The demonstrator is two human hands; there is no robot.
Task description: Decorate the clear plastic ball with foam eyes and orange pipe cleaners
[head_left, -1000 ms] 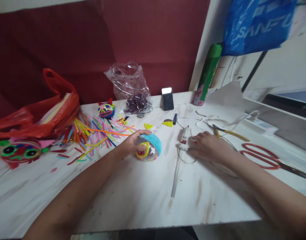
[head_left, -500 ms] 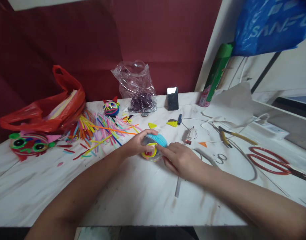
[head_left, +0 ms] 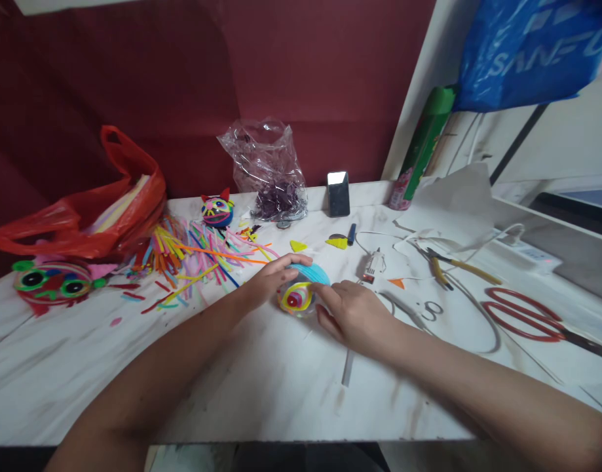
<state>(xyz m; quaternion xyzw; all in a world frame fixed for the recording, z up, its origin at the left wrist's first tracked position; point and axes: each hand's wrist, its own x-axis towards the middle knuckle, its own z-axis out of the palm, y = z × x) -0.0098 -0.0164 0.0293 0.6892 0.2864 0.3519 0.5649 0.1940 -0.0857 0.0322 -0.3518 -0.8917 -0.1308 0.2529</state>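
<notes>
From the head camera, a red bag (head_left: 79, 229), pipe cleaners (head_left: 202, 262) and two decorated balls, one small (head_left: 217, 211) and one larger (head_left: 55, 286), crowd the left. A clear bag (head_left: 280, 177) and a phone (head_left: 338, 195) stand at the back. Right of the hands lie a glue gun (head_left: 372, 266), pliers (head_left: 470, 270) and scissors (head_left: 562, 330), with cords between them. The table (head_left: 232, 406) has bare room between the forearms, down to its near edge. The turquoise-banded ball (head_left: 301, 286) rests between the hands: the left hand (head_left: 262, 283) curls around its left and top, while the right hand (head_left: 352, 313) touches the yellow ring with its index finger; whether it grips anything, I cannot tell.
</notes>
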